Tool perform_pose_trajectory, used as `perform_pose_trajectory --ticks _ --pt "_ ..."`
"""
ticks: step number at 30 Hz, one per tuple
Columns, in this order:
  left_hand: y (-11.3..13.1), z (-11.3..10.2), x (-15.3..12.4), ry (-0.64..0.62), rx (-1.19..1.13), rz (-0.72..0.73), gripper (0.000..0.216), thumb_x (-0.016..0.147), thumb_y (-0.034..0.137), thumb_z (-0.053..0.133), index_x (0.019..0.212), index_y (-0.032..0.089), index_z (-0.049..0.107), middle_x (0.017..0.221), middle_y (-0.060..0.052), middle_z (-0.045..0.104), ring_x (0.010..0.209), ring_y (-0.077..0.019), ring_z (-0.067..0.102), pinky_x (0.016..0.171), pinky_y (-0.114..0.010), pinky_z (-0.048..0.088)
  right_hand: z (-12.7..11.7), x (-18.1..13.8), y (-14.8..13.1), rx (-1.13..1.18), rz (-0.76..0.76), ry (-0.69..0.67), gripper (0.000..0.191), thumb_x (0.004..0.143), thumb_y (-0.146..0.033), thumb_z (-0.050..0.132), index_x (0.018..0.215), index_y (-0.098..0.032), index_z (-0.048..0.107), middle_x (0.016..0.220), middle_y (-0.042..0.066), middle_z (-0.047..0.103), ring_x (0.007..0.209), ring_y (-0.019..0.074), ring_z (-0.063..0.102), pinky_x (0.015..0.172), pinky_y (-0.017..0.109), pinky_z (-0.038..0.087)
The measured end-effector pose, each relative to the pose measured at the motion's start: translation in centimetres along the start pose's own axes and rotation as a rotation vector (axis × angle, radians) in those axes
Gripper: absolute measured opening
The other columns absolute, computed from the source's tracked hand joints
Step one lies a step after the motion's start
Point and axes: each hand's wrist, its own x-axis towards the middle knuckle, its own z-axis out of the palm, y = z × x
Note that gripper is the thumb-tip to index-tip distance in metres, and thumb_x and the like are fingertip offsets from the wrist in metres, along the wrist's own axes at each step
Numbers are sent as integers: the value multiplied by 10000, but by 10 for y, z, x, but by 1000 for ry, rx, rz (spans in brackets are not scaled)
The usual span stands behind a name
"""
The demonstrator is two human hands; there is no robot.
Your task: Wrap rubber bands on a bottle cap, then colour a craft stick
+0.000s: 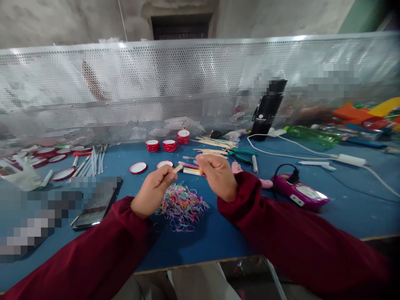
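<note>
While the left hand (153,189) pinches a short, pale wooden stick (178,168) between thumb and fingers, with its tip jutting out toward the right, the right hand (217,175) is clenched just across a narrow gap, its fingers curled inward; whether they hold anything I cannot tell. Below and between the two hands, a loose tangled heap of thin multicoloured elastic bands (184,208) lies on the blue surface (206,241), near the left hand's fingers and a little farther from the right hand. Beyond the gap lie several slim pens (191,171), and a round red-rimmed white lid (138,168) rests to their left. Well to the right of the right hand sits a glossy purple box with a black plug (301,191), while a flat black glass-screened device (98,206) lies left of the left hand.
</note>
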Motion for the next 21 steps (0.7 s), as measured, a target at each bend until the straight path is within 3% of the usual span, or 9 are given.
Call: perform_pose_trajectory --ticks 5,10,21 --pt "4 -5 3 214 -198 -102 443 967 482 512 632 195 468 598 47 327 558 -117 259 546 -286 221 -11 11 6 79 60 155 573 953 -639 507 563 -219 518 453 -57 436 435 98 419 484 266 341" --pt "7 -8 4 231 -205 -138 571 926 588 515 521 207 381 537 35 315 544 -125 264 553 -313 216 -11 11 9 84 53 124 527 973 -570 524 587 -213 560 448 -57 479 428 87 450 483 250 366" --pt "2 -13 4 248 -307 -99 451 945 359 439 519 222 380 542 11 312 543 -146 284 541 -327 263 -23 16 1 13 -7 224 495 985 -516 526 596 -213 572 478 -50 495 449 86 459 517 263 400"
